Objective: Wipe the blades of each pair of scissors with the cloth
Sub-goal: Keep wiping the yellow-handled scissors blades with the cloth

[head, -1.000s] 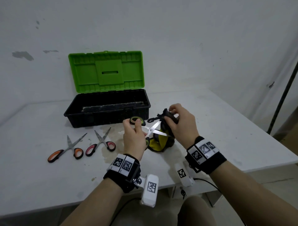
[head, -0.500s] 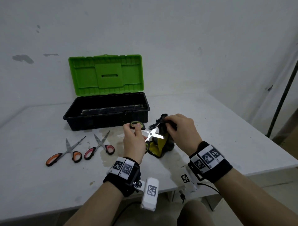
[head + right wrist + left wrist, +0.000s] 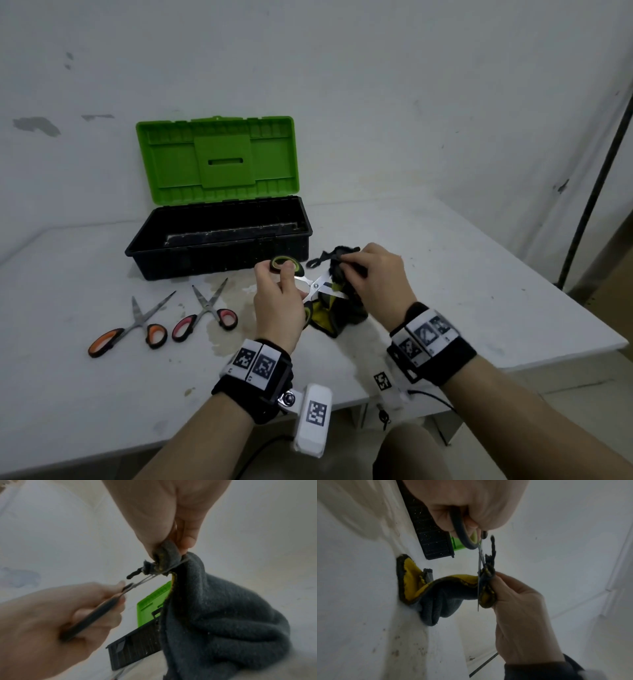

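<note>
Right now your left hand (image 3: pixel 279 303) grips the green-handled scissors (image 3: pixel 310 286) by the handle loops, blades spread, held up just in front of the toolbox (image 3: pixel 219 246). Your right hand (image 3: pixel 375 277) has its fingers (image 3: pixel 187 543) pinched on a fold of the cloth (image 3: pixel 337 308), pressing it round one blade; the rest of the cloth hangs down and rests on the worktop (image 3: pixel 445 274) in front of the toolbox's right end.

Handling, as a judgement: the scissors look light and stiff, with smooth metal blades that could slip and sharp edges, so keep hold of the plastic loops and stay off the edge. The cloth is soft and floppy fleece, so bunch it thick between fingers and blade and stroke toward the tip.

Against the head view half a second ago: your right hand sits a little further along the blade toward the tip, and the cloth is bunched tighter at the fingers. Left hand grip looks unchanged. The orange-handled scissors (image 3: pixel 128 327) and the pink-handled scissors (image 3: pixel 205 313) lie in the same spots on the worktop, in front of the toolbox's left half, untouched. Whether either has been wiped, you cannot tell from these views.
</note>
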The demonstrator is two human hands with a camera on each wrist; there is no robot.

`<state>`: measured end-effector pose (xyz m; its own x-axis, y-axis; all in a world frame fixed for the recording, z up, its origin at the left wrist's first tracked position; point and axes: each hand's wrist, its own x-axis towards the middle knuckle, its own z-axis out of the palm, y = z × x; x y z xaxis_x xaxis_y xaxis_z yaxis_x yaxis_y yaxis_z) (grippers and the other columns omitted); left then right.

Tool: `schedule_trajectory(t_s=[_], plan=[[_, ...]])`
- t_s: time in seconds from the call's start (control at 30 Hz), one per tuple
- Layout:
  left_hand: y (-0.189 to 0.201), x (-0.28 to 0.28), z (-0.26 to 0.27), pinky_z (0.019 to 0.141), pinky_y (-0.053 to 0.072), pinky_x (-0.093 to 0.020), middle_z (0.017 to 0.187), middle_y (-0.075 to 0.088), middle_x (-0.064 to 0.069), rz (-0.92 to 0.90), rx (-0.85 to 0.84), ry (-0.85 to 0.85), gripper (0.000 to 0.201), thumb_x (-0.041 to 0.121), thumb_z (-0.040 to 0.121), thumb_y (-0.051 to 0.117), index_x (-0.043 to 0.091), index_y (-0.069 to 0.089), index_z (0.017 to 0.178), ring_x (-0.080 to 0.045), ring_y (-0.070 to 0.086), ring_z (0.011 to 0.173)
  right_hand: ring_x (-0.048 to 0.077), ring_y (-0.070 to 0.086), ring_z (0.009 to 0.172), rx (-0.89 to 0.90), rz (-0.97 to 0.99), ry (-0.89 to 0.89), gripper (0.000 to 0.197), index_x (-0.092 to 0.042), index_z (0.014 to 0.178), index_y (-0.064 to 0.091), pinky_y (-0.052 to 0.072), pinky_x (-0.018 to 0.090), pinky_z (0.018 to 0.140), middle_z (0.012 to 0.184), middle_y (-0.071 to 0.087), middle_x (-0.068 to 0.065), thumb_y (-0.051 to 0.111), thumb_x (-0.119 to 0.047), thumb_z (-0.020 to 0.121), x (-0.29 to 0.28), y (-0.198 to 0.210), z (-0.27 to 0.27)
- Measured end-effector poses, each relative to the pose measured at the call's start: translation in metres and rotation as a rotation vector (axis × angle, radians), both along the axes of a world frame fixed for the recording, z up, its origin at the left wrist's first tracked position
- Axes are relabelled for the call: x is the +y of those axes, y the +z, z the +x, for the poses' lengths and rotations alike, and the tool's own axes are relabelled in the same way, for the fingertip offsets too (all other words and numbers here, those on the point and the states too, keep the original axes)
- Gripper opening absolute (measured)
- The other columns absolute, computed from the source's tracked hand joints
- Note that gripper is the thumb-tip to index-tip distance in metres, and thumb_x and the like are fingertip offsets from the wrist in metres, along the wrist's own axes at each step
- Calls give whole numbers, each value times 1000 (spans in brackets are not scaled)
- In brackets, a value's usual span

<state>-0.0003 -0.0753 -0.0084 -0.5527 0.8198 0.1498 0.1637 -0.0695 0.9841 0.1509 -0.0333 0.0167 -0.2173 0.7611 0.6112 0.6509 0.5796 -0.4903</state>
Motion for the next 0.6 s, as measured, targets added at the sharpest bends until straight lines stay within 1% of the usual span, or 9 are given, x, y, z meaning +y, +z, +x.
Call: schedule_trajectory(t_s=[0.13,0.2,0.27,0.33,0.37,0.4,0.47,0.53,0.6], plan=[[0,1,-3,61,46,-31,80,66,-4,-21,-13,6,31,45,105,41,22,44,125,-14,63,69,17,61,78,20,-78,21,19,-17,103,77,49,27,72,87,67,2,71,-25,87,4,8,7],[2,1,-2,59,44,-29,81,66,-5,-23,-18,-2,27,44,106,40,24,43,123,-13,62,69,16,61,79,-31,-105,46,21,-18,105,76,48,25,73,89,68,2,71,-26,86,0,8,6],[2,1,-1,58,44,-29,82,66,-5,-21,-26,-8,20,44,106,40,28,40,119,-13,62,68,14,60,79,-39,-81,16,19,-17,104,76,44,16,71,90,68,1,70,-22,87,0,8,8],[0,1,-1,59,45,-30,82,66,-5,-32,-9,-1,21,44,106,40,27,40,118,-13,63,69,9,59,76,38,6,-28,16,-15,101,76,38,5,69,90,68,-1,69,-15,87,-2,11,10],[-2,2,-2,60,47,-32,83,67,-5,-33,-4,4,24,45,106,40,25,41,119,-13,64,71,9,59,75,56,53,-24,15,-14,100,76,38,4,69,89,67,-2,69,-13,86,-5,12,10],[-3,2,-1,62,50,-35,84,67,-6,-32,-5,8,27,45,105,41,22,43,119,-16,66,73,9,60,75,45,84,12,15,-14,99,76,40,5,71,89,67,-2,70,-12,85,-10,12,7],[-5,2,1,66,52,-40,87,67,-5,-15,3,12,31,46,104,42,19,46,119,-21,66,76,12,62,76,-18,101,126,16,-13,99,77,49,15,71,89,68,0,72,-10,84,-20,4,-1],[-4,0,4,63,49,-34,85,63,1,11,30,5,24,43,105,42,20,47,112,-16,62,74,17,64,75,-62,90,179,16,-11,99,77,53,24,71,89,67,3,72,-9,84,-24,-5,-6],[-5,-2,5,60,45,-29,82,62,3,29,45,-4,17,41,106,42,24,46,108,-13,61,72,19,64,74,-59,79,176,15,-9,97,77,55,29,70,88,67,4,71,-8,84,-22,-9,-7]])
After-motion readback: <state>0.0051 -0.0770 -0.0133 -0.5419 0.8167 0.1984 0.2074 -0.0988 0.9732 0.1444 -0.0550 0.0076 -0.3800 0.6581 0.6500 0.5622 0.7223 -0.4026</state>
